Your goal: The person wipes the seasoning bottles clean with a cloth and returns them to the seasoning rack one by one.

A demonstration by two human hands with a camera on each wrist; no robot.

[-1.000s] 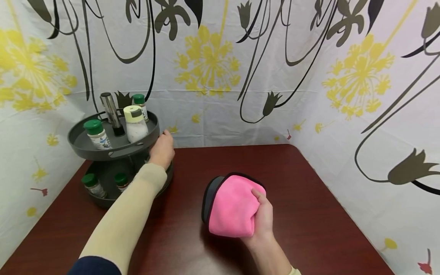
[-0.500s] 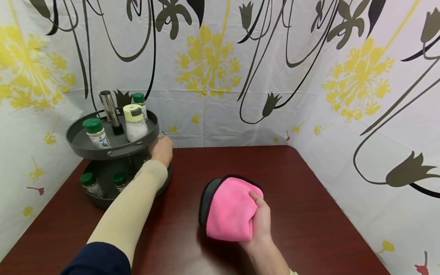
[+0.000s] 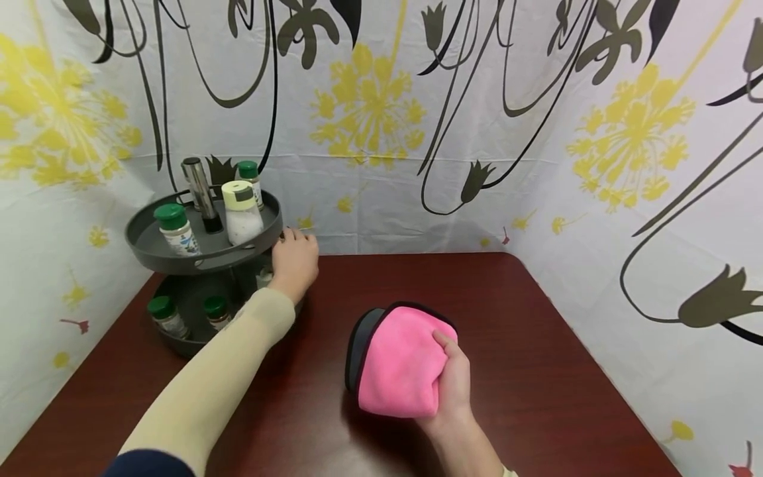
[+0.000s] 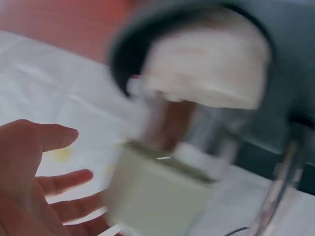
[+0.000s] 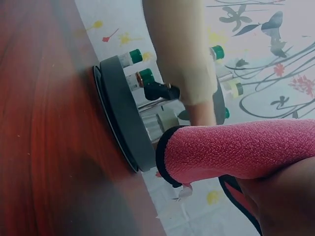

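My left hand point(image 3: 296, 263) is at the right side of a dark grey two-tier rack point(image 3: 205, 264). In the left wrist view, the thumb and fingers of the left hand point(image 4: 22, 164) are spread apart with nothing between them. Close beside them is a jar with a pale green lid point(image 4: 157, 191), blurred, with whitish and brown parts behind the lid. My right hand point(image 3: 456, 391) grips a folded pink cloth point(image 3: 402, 364) with black edging and a grey other side, held above the table. The right wrist view shows the fuzzy pink cloth point(image 5: 231, 150) close up.
On the upper tier stand a green-capped bottle point(image 3: 177, 230), a steel cylinder point(image 3: 199, 192), a pale-lidded shaker point(image 3: 242, 215) and another green-capped bottle point(image 3: 249, 177). Below are two green-capped bottles, one at the left point(image 3: 168, 318). A patterned curtain point(image 3: 369, 205) backs the reddish-brown table point(image 3: 507, 318).
My left hand has drawn a little to the right, away from the rack, and part of a jar on the lower tier now shows. The right hand keeps the cloth nearly still.
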